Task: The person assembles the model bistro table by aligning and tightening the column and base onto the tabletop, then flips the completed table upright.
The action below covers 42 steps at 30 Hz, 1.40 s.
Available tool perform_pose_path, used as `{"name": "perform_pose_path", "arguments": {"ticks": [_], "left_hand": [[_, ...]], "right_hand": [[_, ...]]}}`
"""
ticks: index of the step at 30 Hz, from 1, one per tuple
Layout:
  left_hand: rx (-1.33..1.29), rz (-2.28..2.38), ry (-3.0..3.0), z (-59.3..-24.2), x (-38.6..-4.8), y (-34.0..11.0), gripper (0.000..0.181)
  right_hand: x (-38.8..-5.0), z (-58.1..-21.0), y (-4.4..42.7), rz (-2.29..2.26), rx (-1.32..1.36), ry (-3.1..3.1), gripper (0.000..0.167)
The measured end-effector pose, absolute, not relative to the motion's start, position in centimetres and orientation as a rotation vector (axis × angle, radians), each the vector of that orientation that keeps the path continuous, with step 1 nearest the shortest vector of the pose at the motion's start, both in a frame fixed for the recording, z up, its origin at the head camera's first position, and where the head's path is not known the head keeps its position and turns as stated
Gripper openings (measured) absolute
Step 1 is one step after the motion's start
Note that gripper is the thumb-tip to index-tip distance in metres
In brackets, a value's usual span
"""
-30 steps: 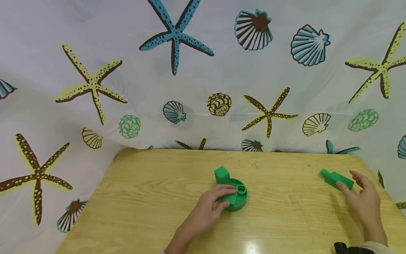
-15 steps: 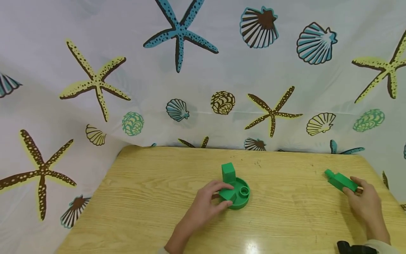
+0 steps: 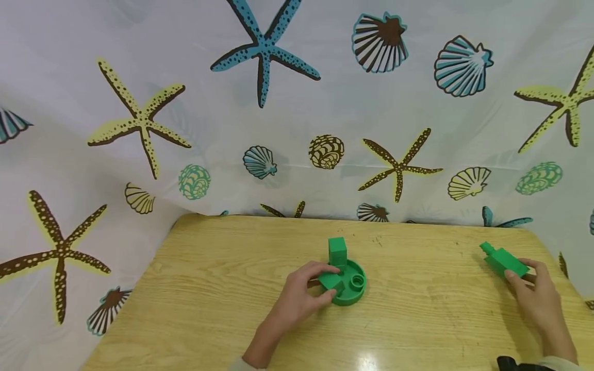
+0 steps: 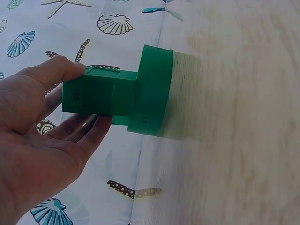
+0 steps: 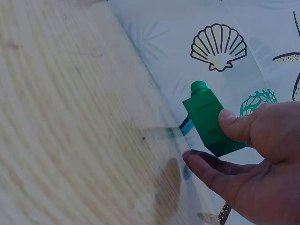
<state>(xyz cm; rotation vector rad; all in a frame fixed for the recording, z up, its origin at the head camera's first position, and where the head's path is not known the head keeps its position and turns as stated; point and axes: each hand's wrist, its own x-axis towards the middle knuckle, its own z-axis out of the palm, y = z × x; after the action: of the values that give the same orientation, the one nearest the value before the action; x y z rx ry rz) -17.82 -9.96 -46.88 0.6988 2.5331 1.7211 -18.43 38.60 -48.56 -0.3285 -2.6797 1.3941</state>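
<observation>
My left hand (image 3: 301, 296) pinches a green rectangular block (image 3: 331, 281) between thumb and fingers. That block (image 4: 89, 91), marked with a small number, stands on a round green base (image 4: 154, 89) in the left wrist view. On the same base (image 3: 350, 300), at its back left, a second green block (image 3: 337, 250) stands upright beside a round ringed socket (image 3: 357, 281). My right hand (image 3: 538, 296) holds a tilted green block with a narrower round stub (image 3: 506, 262) at the right. In the right wrist view, the thumb presses this stubbed block (image 5: 208, 124), which points up and away.
The wooden table (image 3: 232, 257) lies under both hands, its back edge meeting a white cloth (image 3: 287, 123) printed with starfish and shells. A black strap or device (image 3: 515, 365) sits at the right wrist.
My right hand has closed its fingers on the stubbed block and shifted slightly right with it. The left hand has turned its block a little on the base, and the upright block has shifted right.
</observation>
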Motion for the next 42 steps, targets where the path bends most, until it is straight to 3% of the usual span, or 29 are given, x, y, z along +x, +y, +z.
{"name": "perform_pose_path", "arguments": {"ticks": [5,10,14,21,29,42], "left_hand": [[0.678,1.717,2.541,-47.0,-18.2,-9.8,0.033],[0.709,1.696,2.570,-47.1,-18.2,-9.6,0.031],[0.711,1.729,2.569,-47.1,-18.1,-9.6,0.032],[0.694,1.768,2.575,-47.3,-17.8,-9.6,0.030],[0.714,1.742,2.617,-47.4,-17.9,-9.3,0.031],[0.633,1.849,2.594,-47.9,-18.1,-9.5,0.033]], "right_hand": [[-18.1,-49.0,38.0,2.053,-0.070,-2.152,0.044],[-18.2,-48.7,37.4,2.346,0.100,-1.848,0.045],[-18.3,-48.1,36.9,2.470,0.086,-1.679,0.049],[-18.2,-48.0,35.7,2.426,-0.045,-1.682,0.051],[-18.5,-48.2,34.5,2.238,0.037,-1.832,0.034],[-18.7,-48.0,32.5,2.111,0.060,-2.017,0.037]]}}
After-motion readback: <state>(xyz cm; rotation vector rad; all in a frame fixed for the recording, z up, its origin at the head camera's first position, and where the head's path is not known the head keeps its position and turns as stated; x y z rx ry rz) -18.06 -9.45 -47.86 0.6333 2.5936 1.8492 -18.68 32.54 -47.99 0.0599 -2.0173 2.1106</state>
